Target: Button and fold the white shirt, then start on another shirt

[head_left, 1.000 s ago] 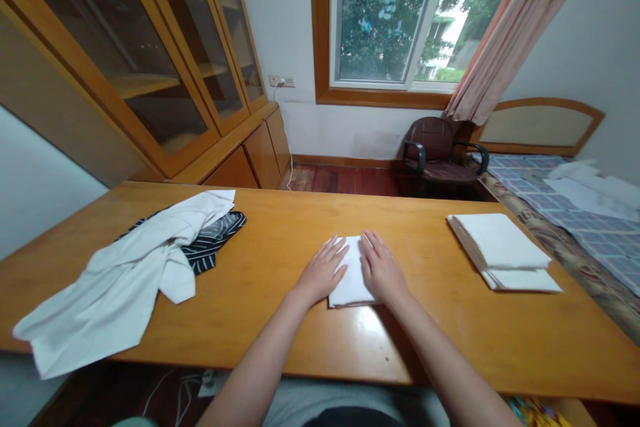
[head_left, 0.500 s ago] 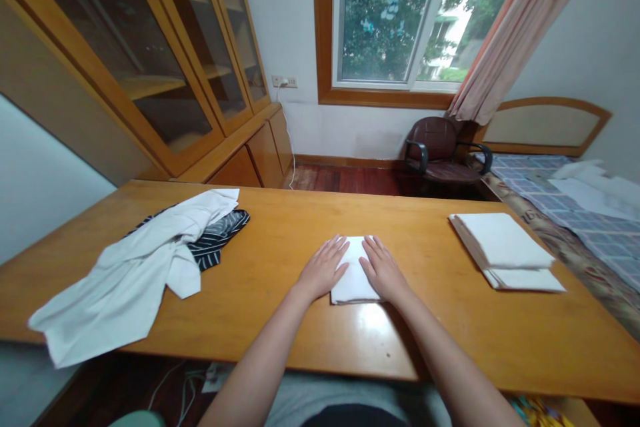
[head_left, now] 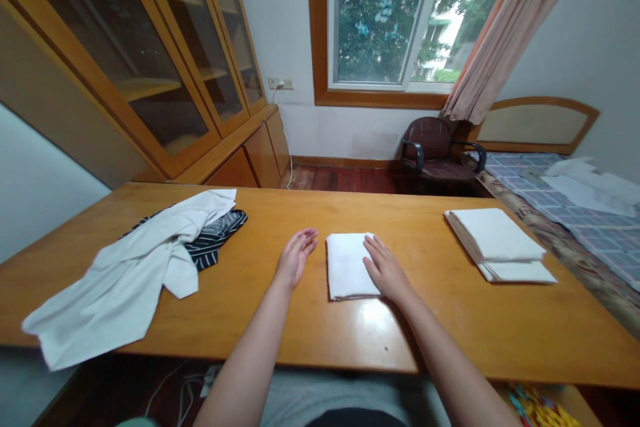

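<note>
A small folded white cloth [head_left: 346,265] lies flat in the middle of the wooden table [head_left: 310,327]. My right hand [head_left: 384,268] rests open on the cloth's right edge, fingers stretched forward and flat. My left hand [head_left: 296,255] is open just left of the cloth, off it, lifted slightly with the palm turned inward and nothing in it.
A heap of unfolded white cloth [head_left: 120,273] over a dark striped garment [head_left: 216,240] lies at the table's left. A stack of folded white cloths [head_left: 497,243] sits at the right. Beyond are a glass-door cabinet [head_left: 150,60], a brown chair [head_left: 440,150] and a bed [head_left: 585,213].
My left hand has come off the folded cloth and moved left, turning palm inward. My right hand stays on the cloth, which now shows almost fully.
</note>
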`<act>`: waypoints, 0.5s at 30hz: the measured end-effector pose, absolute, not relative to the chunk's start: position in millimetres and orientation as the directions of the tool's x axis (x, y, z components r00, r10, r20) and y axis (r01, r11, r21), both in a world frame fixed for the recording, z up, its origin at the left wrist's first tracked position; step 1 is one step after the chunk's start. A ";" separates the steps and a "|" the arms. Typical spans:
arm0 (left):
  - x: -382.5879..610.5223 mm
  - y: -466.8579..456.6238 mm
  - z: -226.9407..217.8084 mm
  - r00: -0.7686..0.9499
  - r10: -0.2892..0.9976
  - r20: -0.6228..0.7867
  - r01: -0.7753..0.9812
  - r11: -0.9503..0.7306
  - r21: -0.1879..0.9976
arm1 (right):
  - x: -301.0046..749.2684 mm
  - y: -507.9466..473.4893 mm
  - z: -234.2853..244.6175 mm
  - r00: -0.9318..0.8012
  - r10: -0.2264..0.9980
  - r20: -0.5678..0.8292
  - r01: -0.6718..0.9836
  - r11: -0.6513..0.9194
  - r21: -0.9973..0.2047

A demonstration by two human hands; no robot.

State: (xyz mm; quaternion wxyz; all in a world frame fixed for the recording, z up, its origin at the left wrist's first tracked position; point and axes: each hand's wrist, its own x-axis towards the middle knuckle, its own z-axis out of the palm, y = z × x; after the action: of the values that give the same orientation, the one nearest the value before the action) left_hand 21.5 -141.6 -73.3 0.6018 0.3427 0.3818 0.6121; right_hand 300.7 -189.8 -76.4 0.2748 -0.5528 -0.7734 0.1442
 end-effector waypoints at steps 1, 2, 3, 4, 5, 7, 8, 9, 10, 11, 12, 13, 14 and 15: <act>17.2 -140.6 -73.1 -0.064 0.995 -0.077 -0.557 0.029 0.830 | 300.9 -189.7 -77.0 -0.235 0.934 0.270 0.771 0.348 -0.533; 13.1 -139.8 -72.6 -0.079 0.990 -0.113 -0.616 0.040 0.787 | 301.0 -189.7 -77.5 -0.233 0.933 0.275 0.765 0.350 -0.540; 9.6 -139.4 -72.0 -0.090 0.985 -0.145 -0.658 0.051 0.752 | 301.0 -189.7 -77.9 -0.230 0.931 0.282 0.758 0.353 -0.548; 6.9 -139.2 -71.4 -0.098 0.980 -0.171 -0.685 0.059 0.726 | 300.9 -189.9 -78.0 -0.228 0.930 0.289 0.752 0.357 -0.555; 5.0 -139.5 -70.9 -0.106 0.976 -0.190 -0.703 0.062 0.709 | 300.7 -190.1 -78.0 -0.224 0.928 0.297 0.745 0.360 -0.562; 3.9 -141.5 -70.6 -0.127 0.969 -0.213 -0.716 0.059 0.695 | 300.3 -190.5 -77.4 -0.218 0.926 0.309 0.735 0.364 -0.572; 4.5 -143.2 -71.0 -0.141 0.966 -0.217 -0.713 0.053 0.699 | 300.2 -190.7 -77.1 -0.216 0.925 0.311 0.732 0.364 -0.576; 5.9 -145.5 -71.6 -0.158 0.964 -0.214 -0.701 0.043 0.712 | 300.2 -190.9 -77.0 -0.214 0.926 0.311 0.731 0.363 -0.577; 7.9 -148.1 -72.5 -0.176 0.964 -0.197 -0.676 0.028 0.736 | 300.3 -191.1 -77.1 -0.213 0.927 0.309 0.732 0.361 -0.577; 10.3 -151.0 -73.6 -0.193 0.967 -0.169 -0.632 0.009 0.775 | 300.4 -191.3 -77.4 -0.212 0.928 0.306 0.735 0.358 -0.576; 13.2 -154.0 -74.5 -0.204 0.970 -0.130 -0.563 -0.008 0.826 | 300.6 -191.5 -78.0 -0.209 0.929 0.305 0.739 0.355 -0.573; 16.5 -157.0 -75.1 -0.204 0.975 -0.084 -0.470 -0.023 0.882 | 300.7 -191.7 -78.9 -0.205 0.930 0.305 0.745 0.350 -0.568; 19.9 -159.9 -75.3 -0.192 0.981 -0.033 -0.354 -0.037 0.935 | 300.8 -192.2 -79.9 -0.198 0.932 0.305 0.752 0.344 -0.562; 23.5 -162.7 -74.9 -0.165 0.986 0.025 -0.215 -0.060 0.975 | 300.6 -192.9 -80.8 -0.193 0.933 0.305 0.760 0.339 -0.555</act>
State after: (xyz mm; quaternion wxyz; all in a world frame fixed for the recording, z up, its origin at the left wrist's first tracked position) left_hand 23.5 -162.7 -74.9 0.4993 0.4103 0.4697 0.6014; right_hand 300.6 -192.9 -80.8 0.3048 -0.5574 -0.7592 0.1416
